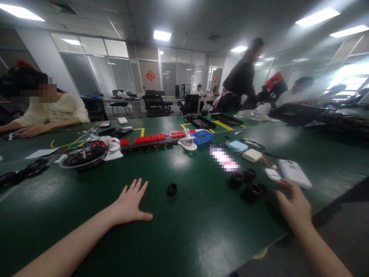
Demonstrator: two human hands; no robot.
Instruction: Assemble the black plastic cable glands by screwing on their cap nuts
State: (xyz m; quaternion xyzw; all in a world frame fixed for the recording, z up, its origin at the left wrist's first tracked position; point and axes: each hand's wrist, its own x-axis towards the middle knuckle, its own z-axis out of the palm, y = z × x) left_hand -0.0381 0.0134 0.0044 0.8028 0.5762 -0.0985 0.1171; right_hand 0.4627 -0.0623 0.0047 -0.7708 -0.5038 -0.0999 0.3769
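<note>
My left hand [129, 204] lies with spread fingers over the green table [173, 238], holding nothing. A small black hollow round piece [172, 189] stands just to the right of it. My right hand [295, 204] is at the table's right side, its thumb apart from the fingers. Its fingertips are at the near edge of a small white rounded case [272, 174]; I cannot tell whether they touch it. Several similar black round pieces cluster left of that hand, among them one black piece [236, 180] and another black piece [252, 192].
A white box-like device [294, 173], a cream block [251, 155] and a light-blue block [238, 146] lie at right. Farther back are a blue basket [202, 137], a white clip stand [187, 141], red power strips [150, 138] and a metal bowl [83, 159]. People sit and stand around.
</note>
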